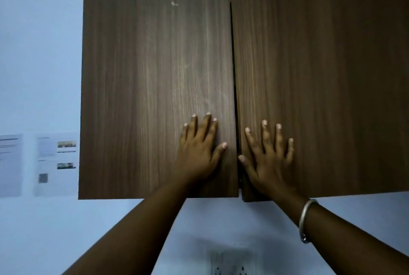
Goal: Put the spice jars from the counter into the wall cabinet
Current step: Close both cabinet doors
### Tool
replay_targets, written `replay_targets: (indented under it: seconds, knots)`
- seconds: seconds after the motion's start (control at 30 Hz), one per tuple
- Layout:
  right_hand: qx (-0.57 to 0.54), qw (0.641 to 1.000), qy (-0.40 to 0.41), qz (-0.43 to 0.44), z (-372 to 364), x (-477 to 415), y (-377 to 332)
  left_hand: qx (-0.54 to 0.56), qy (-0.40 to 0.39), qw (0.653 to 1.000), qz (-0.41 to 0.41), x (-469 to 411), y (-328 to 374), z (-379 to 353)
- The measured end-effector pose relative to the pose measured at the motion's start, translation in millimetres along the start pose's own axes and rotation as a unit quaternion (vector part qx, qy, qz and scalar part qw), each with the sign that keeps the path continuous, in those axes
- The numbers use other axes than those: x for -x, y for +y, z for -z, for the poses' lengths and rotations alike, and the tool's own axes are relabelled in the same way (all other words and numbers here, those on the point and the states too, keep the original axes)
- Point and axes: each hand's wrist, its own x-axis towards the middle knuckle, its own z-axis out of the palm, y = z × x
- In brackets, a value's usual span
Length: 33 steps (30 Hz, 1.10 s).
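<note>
Beside the door gap (235, 97), left hand (200, 155) and right hand (269, 159) flat.

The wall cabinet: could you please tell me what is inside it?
Nothing inside shows. Both doors of the wall cabinet cover it, with the left hand and right hand flat on them; only a dark gap appears between them.

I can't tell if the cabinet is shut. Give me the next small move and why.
Probably press the right door flush with the right hand: its edge stands forward of the left door, where the left hand lies flat. No jars are in view.
</note>
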Motion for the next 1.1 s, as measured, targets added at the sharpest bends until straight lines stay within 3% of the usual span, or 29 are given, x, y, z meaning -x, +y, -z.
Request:
replay_targets:
  seconds: [0.1, 0.63, 0.9, 1.1]
  knots:
    - [0.014, 1.000, 0.001, 0.007, -11, -14, 11, -0.059, 0.013, 0.998, -0.012, -1, -26, -19]
    - [0.033, 0.991, 0.125, 0.035, -63, -30, 26, -0.108, 0.164, 0.980, -0.024, -7, -35, -80]
    - [0.033, 0.988, 0.146, 0.040, -66, -30, 28, -0.122, 0.189, 0.974, -0.034, -9, -40, -87]
    - [0.043, 0.993, 0.106, 0.034, -51, -24, 21, -0.124, 0.156, 0.980, -0.027, -6, -37, -82]
